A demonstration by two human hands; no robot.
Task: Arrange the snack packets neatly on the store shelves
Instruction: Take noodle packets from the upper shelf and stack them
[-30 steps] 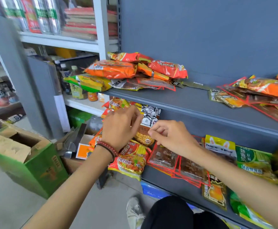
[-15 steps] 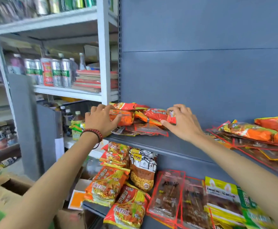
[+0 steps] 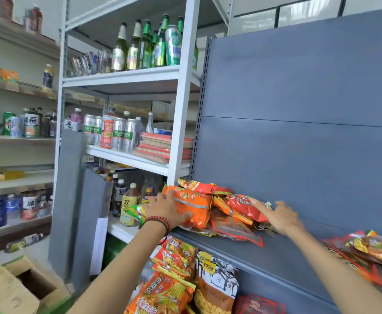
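The snack packets [image 3: 217, 214] lie heaped at the left end of the grey shelf [image 3: 276, 252], against its back panel. The left hand [image 3: 162, 207] grips the big orange packet [image 3: 194, 205] at the heap's left side, thumb along its lower face, fingers over its top edge. The right hand [image 3: 280, 217] lies flat with fingers spread, pressing the red packet [image 3: 244, 206] at the heap's right. More packets [image 3: 174, 279] sit on the shelf below, and drink bottles [image 3: 130, 200] stand on the white rack [image 3: 181, 123] just left.
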